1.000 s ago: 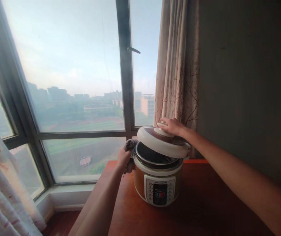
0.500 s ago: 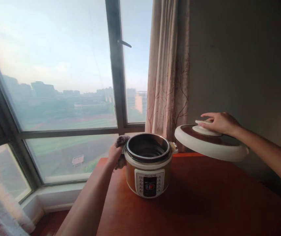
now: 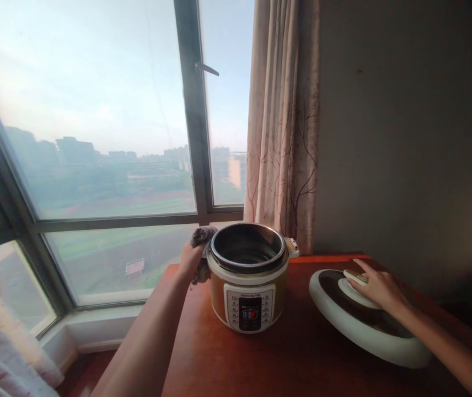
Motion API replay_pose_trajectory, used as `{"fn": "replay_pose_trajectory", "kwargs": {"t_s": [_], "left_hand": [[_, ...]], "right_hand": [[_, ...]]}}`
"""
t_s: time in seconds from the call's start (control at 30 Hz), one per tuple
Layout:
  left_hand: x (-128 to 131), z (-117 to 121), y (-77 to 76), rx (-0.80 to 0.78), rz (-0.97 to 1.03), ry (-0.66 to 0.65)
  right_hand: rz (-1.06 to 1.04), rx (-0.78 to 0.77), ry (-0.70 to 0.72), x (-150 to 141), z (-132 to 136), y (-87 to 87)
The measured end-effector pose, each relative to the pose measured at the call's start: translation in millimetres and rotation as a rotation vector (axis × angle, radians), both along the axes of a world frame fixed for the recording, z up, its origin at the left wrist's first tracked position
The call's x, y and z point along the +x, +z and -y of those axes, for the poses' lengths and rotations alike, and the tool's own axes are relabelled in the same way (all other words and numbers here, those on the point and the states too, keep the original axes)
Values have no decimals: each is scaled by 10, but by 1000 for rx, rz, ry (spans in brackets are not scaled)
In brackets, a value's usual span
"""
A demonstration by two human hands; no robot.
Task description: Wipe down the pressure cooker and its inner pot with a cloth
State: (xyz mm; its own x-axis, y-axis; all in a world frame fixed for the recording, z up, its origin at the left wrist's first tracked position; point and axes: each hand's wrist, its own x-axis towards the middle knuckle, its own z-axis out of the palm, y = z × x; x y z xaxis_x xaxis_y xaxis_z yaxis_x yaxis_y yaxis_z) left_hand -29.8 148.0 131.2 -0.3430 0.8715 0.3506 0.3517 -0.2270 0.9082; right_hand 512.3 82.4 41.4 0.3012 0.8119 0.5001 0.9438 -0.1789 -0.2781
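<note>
Left hand (image 3: 189,260) clamped on a grey cloth (image 3: 203,236) at the side of the uncovered cooker (image 3: 249,300), which stands upright on the surface (image 3: 298,358). Right hand (image 3: 381,289) gripping the tilted lid (image 3: 354,315) by its knob (image 3: 355,277), right of the cooker; can't tell if lid touches surface.

The white-rimmed lid (image 3: 358,324), tilted over the electric pressure cooker (image 3: 247,279) a second ago and then carried through the air, has been lowered beneath the right hand's (image 3: 380,289) grip, to or just above the tabletop (image 3: 294,342). The inner pot (image 3: 246,251) has been fully uncovered, well left of that grip.
</note>
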Motion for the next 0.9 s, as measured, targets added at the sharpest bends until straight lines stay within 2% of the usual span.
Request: {"fn": "replay_pose_trajectory", "kwargs": {"t_s": [0.07, 0.17, 0.33, 0.6, 0.7, 0.8, 0.9], "left_hand": [[5, 7, -5, -6, 3, -2], [16, 21, -3, -13, 8, 0], [26, 35, 11, -13, 11, -1], [12, 4, -8, -13, 11, 4], [12, 0, -8, -14, 10, 21], [20, 5, 4, -17, 0, 33], [34, 10, 25, -19, -22, 34]], "right_hand": [[6, -97, 40, -58, 26, -159], [58, -166, 11, -153, 73, -312], [177, -182, 5, -312, 170, -409], [259, -197, -6, -429, 321, -381], [281, -231, 42, -413, 344, -375], [289, -324, 112, -439, 358, -244], [269, -411, 94, -541, 358, 26]]}}
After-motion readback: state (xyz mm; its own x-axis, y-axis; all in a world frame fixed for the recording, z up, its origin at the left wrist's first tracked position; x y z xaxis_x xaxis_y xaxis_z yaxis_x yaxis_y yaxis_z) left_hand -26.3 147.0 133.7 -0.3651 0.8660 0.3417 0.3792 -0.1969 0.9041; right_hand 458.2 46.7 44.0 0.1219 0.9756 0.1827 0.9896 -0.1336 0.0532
